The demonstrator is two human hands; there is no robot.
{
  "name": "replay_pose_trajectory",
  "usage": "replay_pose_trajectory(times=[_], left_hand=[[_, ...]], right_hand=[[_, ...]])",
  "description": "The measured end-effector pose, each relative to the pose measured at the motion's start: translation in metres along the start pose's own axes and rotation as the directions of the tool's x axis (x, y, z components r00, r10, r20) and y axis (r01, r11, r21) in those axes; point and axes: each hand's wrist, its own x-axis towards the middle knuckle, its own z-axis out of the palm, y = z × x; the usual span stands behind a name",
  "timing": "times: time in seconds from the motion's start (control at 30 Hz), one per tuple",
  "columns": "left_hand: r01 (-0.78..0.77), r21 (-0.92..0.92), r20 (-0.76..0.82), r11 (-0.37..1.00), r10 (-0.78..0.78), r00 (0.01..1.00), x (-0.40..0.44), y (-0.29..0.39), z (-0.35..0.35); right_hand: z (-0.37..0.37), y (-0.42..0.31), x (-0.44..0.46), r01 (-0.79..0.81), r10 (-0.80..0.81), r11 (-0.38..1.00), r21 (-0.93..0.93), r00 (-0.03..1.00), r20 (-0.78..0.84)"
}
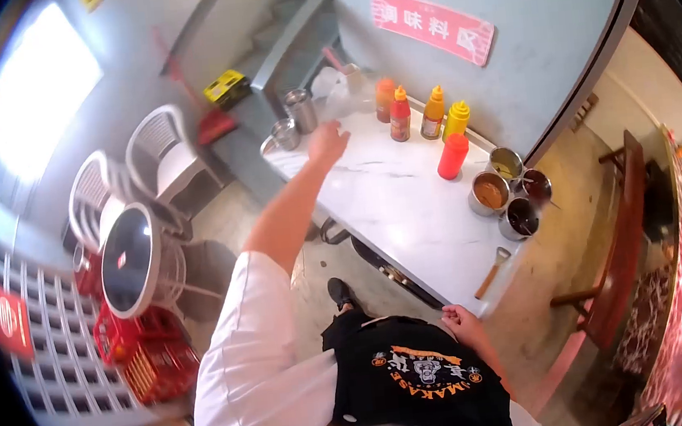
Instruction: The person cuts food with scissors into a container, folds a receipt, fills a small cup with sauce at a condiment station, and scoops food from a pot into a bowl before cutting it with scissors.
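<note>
My left hand [328, 143] reaches over the far left part of the white marble-look table [381, 201], fingers apart, beside a small metal cup [286, 134] and a taller metal canister [301, 110]. At the near edge of the table is my right hand [462, 322], its fingers curled together; whatever they hold, if anything, is too small to name. A wooden-handled tool [492, 273] lies near it. Red bottles [453, 157], a yellow bottle [456, 120] and other sauce bottles stand along the wall. Several metal pots [489, 192] with sauces sit at the right.
White chairs [167, 152] and a round table [130, 259] stand at the left, above red crates [159, 366]. A red dustpan [216, 125] and a yellow box [225, 88] are near the stairs [279, 34]. A wooden bench [617, 248] is at the right.
</note>
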Motion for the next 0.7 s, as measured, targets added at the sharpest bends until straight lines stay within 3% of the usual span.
replay_pose_trajectory(times=[0.03,0.13,0.2,0.23,0.3,0.4,0.6,0.7], left_hand=[[-0.078,0.039,-0.033,0.996,0.08,0.996,0.038,-0.011,0.007],[-0.101,0.105,0.057,0.989,0.095,0.994,0.13,-0.028,0.023],[-0.258,0.245,0.02,0.935,0.262,0.965,0.179,-0.042,0.035],[-0.283,0.23,0.053,0.931,0.278,0.959,0.194,-0.045,0.04],[-0.416,0.382,0.157,0.825,0.386,0.909,0.219,-0.048,0.044],[-0.495,0.439,0.316,0.75,0.386,0.867,0.243,-0.056,0.049],[-0.544,0.379,0.346,0.749,0.43,0.834,0.251,-0.066,0.047],[-0.53,0.234,0.202,0.815,0.493,0.846,0.246,-0.067,0.034]], right_hand=[[0.019,-0.008,0.014,-0.045,0.046,0.999,0.016,0.997,-0.064],[0.074,-0.031,0.04,-0.132,0.134,0.991,0.023,0.978,-0.16],[0.1,-0.06,0.05,-0.119,0.129,0.991,0.061,0.968,-0.214],[0.108,-0.082,0.054,-0.173,0.182,0.983,0.061,0.961,-0.208],[0.126,-0.097,0.061,-0.213,0.237,0.969,0.121,0.94,-0.244],[0.133,-0.12,0.072,-0.318,0.342,0.94,0.127,0.882,-0.325],[0.118,-0.161,0.137,-0.267,0.267,0.963,0.043,0.911,-0.313],[0.099,-0.175,0.186,-0.161,0.164,0.986,0.031,0.954,-0.251]])
